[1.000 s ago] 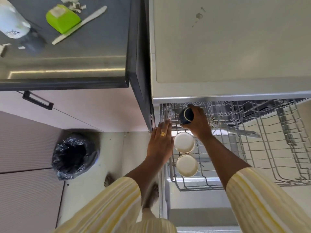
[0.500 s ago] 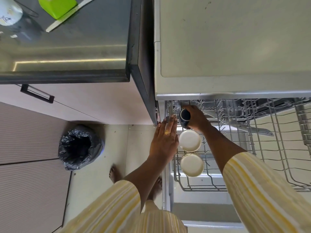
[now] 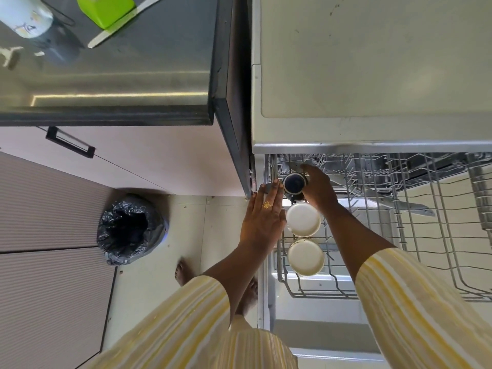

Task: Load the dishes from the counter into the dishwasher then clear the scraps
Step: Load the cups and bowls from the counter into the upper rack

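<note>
Step in hand: loading, scraps not started. Right hand (image 3: 318,186) grips a dark cup (image 3: 292,183), fingers (image 3: 308,169) curled round its far side, at the far-left corner of the pulled-out rack (image 3: 319,295). Can't tell if the cup is seated on the wires or just above them, nor which way up it sits.

Left hand (image 3: 262,222) lies flat, fingers (image 3: 271,193) straight and together, holding nothing, tips on the rack's left rail just beside the cup. Looks like it's steadying the rack.

Two white bowls (image 3: 303,219) sit in a row just behind the right fingers, toward the person, same left column. Rest of the rack to the right of the fingers shows bare wire.

Next, my read: seat the cup between the tines, let go, pull the hand clear of the near bowl, then go back to the desk (image 3: 133,70).

Desk is well off to the far left of both hands: dark, glossy, carrying a green container (image 3: 105,9), a pale utensil (image 3: 119,30), a white bottle (image 3: 24,17) and small pale scraps (image 3: 10,55).

Room: bin (image 3: 130,230) with a black liner on the tiled floor left of the left fingers, likely where the scraps go. Dishwasher top (image 3: 372,62) beyond the fingers, pale, a few marks.
</note>
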### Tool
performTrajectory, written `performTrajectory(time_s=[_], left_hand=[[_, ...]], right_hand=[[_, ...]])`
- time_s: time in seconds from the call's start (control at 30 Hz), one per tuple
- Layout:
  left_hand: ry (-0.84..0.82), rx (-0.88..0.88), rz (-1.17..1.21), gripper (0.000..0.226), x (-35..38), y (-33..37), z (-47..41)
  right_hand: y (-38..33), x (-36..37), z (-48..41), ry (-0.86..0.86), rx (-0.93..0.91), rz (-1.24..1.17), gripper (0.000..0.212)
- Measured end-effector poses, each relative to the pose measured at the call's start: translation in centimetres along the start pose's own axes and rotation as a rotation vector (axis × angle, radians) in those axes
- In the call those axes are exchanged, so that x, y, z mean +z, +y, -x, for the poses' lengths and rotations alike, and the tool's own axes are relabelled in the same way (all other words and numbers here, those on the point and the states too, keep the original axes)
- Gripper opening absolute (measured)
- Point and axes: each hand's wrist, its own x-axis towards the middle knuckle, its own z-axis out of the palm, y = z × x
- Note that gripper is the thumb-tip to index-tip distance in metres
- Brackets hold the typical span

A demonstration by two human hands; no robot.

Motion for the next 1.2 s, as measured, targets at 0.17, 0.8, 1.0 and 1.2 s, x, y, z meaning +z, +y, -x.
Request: performTrajectory(time_s=[0.17,0.8,1.0,1.2], left_hand=[[-0.102,0.023,-0.055,0.069,-1.4,0.1,-0.1],[0.019,-0.362,-0.011,0.061,-14.2,-12.9,7.5],[0.199,-0.545,0.052,0.056,-20.7,-20.4,7.7],[0.363,-0.608,0.105,0.058,-24.9,-30.7,6.3]], right_hand=[[-0.6,0.0,3.4,0.135,-0.124,0.097,0.038],[-19.2,5.2,12.6,0.189,-0.825,0.476,0.024],[-29.7,6.8,10.7,0.235,-0.986,0.511,0.046],[-40.3,8.2,7.2,0.288,-1.011,0.558,0.035]])
